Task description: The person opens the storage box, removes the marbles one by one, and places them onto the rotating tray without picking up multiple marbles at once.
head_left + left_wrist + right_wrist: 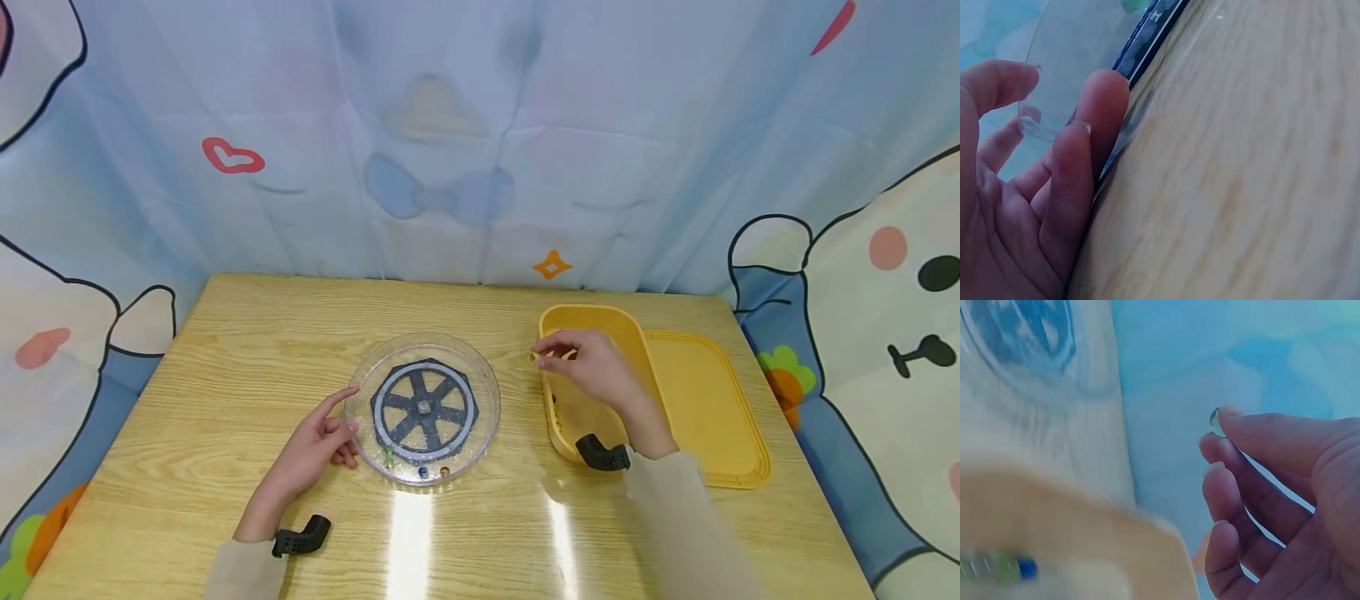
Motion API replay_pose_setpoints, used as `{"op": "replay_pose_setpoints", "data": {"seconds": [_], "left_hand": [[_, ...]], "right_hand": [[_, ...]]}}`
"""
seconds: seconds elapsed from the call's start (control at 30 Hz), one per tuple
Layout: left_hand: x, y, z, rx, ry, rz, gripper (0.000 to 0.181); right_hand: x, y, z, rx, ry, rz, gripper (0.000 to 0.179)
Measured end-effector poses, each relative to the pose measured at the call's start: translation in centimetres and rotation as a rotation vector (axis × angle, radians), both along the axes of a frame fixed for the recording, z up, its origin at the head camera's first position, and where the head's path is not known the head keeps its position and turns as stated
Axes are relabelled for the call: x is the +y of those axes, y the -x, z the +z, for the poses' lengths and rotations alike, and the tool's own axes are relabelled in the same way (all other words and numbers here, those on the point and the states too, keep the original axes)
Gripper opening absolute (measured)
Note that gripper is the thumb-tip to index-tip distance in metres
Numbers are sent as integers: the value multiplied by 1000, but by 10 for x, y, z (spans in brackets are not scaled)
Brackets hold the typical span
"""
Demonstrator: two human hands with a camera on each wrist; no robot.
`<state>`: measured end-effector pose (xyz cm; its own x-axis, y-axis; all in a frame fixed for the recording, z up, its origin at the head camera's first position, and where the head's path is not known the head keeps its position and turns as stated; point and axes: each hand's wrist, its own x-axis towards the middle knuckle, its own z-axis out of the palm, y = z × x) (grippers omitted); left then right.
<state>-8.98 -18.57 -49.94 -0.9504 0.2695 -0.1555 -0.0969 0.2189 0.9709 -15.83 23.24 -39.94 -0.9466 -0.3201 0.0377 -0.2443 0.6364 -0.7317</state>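
- Head view: the marble (534, 356) is pinched between thumb and index finger of the right hand (592, 367), at the very fingertips, on the side facing the dish (487, 400); it appears just off the left rim of the bin (596, 421).
- More marbles (557, 405) are gathered along the bin's left wall, perhaps rolled there by a slight slope. The lid (708, 408) is laid between the bin and the table's (285, 350) right edge, presumably to leave the bin accessible.
- The dish is set left of the bin, well apart from the table's far edge; a blue marble (423, 472) and an orange marble (445, 472) are held inside by its near rim.
- Left wrist view: the dish's edge is touched by the left hand (318, 446), its fingers loosely bent and not clenched, probably for steadying. Whether any fingertip is tucked beneath cannot be told.
- Right wrist view: the marble is gripped by its sides, likely because it is small and smooth; the other fingers are curled below it, clear of the bin.
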Motion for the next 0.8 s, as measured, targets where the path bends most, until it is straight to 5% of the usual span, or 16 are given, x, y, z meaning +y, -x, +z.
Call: {"op": "replay_pose_setpoints", "data": {"seconds": [0.43, 0.8], "left_hand": [[1, 1, -1, -3, 1, 4, 54], [1, 1, -2, -8, -16, 7, 54]], "right_hand": [[-81, -32, -22, 14, 91, 169, 12], [-103, -42, -37, 3, 94, 236, 12]]}}
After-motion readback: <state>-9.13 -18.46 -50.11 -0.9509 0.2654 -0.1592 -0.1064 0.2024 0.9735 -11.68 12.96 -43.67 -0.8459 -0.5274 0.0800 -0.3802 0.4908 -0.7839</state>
